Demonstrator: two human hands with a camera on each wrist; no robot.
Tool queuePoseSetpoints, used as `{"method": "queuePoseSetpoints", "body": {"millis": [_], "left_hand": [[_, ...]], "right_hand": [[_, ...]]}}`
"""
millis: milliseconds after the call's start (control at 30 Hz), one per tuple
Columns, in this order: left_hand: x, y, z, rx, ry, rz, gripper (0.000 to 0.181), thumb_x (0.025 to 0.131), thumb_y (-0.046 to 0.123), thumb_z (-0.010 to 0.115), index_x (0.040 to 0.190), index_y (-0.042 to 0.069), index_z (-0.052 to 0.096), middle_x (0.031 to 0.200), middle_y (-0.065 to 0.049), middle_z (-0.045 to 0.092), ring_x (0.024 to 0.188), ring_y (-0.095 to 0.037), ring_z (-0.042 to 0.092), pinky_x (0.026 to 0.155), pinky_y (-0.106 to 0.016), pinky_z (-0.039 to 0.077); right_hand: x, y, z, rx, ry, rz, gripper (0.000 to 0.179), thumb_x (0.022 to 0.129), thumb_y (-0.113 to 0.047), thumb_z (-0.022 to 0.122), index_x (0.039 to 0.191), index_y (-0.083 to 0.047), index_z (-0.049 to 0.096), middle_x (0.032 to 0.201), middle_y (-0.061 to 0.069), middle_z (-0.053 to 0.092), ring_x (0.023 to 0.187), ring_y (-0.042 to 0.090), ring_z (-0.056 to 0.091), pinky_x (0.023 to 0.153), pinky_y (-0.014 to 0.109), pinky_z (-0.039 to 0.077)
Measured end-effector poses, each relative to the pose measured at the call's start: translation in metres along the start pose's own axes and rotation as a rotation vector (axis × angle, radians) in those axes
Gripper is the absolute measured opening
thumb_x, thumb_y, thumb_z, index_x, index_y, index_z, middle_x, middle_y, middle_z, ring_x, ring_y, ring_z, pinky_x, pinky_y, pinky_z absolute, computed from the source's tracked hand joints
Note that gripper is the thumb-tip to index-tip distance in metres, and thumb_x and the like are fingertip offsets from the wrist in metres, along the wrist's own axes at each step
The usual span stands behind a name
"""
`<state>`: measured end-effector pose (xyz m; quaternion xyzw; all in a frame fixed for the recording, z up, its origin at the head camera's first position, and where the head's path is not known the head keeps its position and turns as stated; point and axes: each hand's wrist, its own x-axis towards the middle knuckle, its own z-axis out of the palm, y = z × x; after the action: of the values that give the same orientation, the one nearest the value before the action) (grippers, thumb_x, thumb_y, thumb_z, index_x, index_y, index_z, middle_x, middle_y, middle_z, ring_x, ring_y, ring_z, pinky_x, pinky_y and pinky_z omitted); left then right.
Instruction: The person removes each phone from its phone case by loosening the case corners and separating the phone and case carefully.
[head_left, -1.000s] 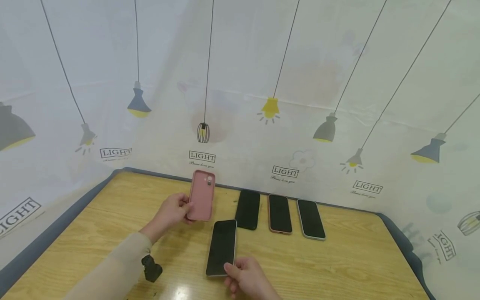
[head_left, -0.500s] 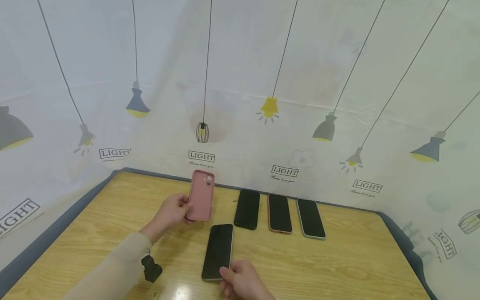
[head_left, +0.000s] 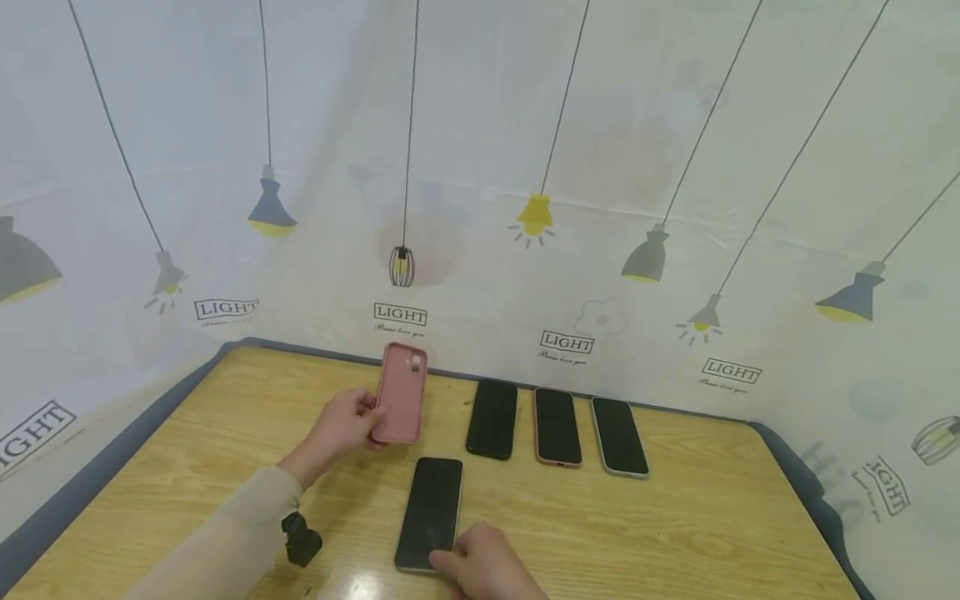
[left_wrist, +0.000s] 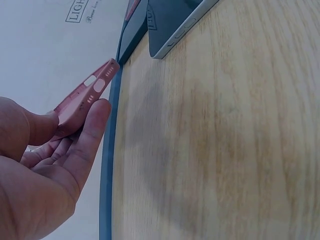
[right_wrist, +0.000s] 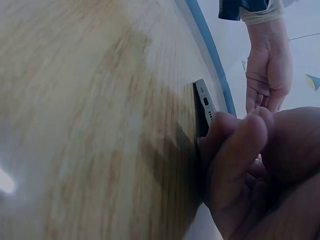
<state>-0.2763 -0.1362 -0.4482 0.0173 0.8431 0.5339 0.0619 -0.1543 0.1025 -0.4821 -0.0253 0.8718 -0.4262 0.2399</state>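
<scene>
My left hand (head_left: 341, 427) grips a pink phone case (head_left: 401, 396) by its lower left side, holding it tilted up above the back of the table. In the left wrist view the case (left_wrist: 82, 102) shows its bottom edge with a port cutout and small holes, the thumb on one side and fingers behind. Nearer to me, my right hand (head_left: 491, 567) pinches a smartphone (head_left: 431, 512) at its lower right corner, thumb on the dark screen. The smartphone's bottom edge (right_wrist: 204, 99), with port and speaker holes, appears close over the wood in the right wrist view; most of it is hidden by fingers.
To the right, in a row along the back, lie a black phone (head_left: 492, 419), a pink-edged phone (head_left: 557, 427) and a white-edged phone (head_left: 620, 437). A black device (head_left: 302, 538) is on the left wrist. A lamp-printed curtain (head_left: 480, 167) hangs behind the wooden table (head_left: 675, 533).
My right hand has drawn the smartphone down and slightly left, towards me and away from the black phone. The left hand with the pink case has stayed nearly still.
</scene>
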Motion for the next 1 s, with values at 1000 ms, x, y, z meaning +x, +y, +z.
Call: {"method": "queuePoseSetpoints", "body": {"millis": [1000], "left_hand": [[0.024,-0.017,0.006,0.228,0.011,-0.013,0.025,0.107,0.012,0.056,0.116,-0.01,0.065,0.098,-0.018,0.07,0.075,-0.019,0.067,0.063,-0.033,0.059]], "right_hand": [[-0.003,0.02,-0.057,0.026,0.135,-0.089,0.054,0.105,-0.041,0.059,0.067,-0.003,0.063,0.051,0.0,0.058,0.044,0.011,0.039,0.044,0.026,0.034]]}}
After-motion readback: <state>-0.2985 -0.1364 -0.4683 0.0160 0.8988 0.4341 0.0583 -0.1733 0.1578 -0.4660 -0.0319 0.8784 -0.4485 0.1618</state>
